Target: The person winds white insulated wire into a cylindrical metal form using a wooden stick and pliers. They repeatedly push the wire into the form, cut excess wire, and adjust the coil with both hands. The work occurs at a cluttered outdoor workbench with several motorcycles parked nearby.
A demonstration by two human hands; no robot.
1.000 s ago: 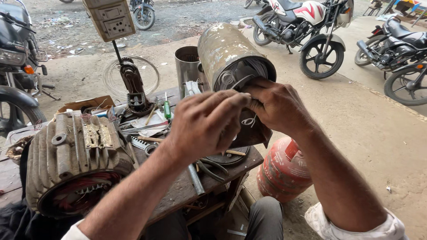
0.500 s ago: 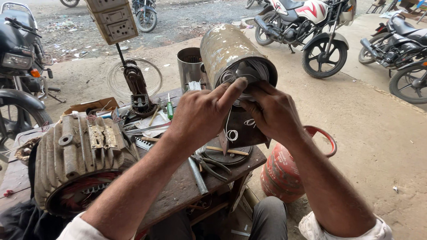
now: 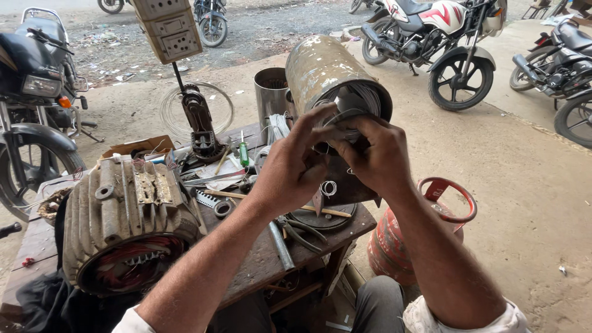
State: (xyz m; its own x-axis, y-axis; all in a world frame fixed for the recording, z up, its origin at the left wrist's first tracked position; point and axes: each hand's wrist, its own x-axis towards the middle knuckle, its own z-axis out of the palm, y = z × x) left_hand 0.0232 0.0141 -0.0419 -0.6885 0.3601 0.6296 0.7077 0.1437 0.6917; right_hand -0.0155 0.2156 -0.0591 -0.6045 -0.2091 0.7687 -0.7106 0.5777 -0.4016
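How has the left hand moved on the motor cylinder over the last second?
Yes. The left hand has shifted up toward the open mouth of the rusty cylinder, its fingers now at the windings.

My single head camera looks down and forward from close above the table (image 3: pixel 259 265), my hands near, the motorcycles beyond it farther off.

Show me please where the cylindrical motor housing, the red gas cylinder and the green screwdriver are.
cylindrical motor housing (image 3: pixel 320 68): head view, on its rusty outer wall.
red gas cylinder (image 3: pixel 388 243): head view, on its red body below the ring handle.
green screwdriver (image 3: pixel 244 154): head view, on its green handle.
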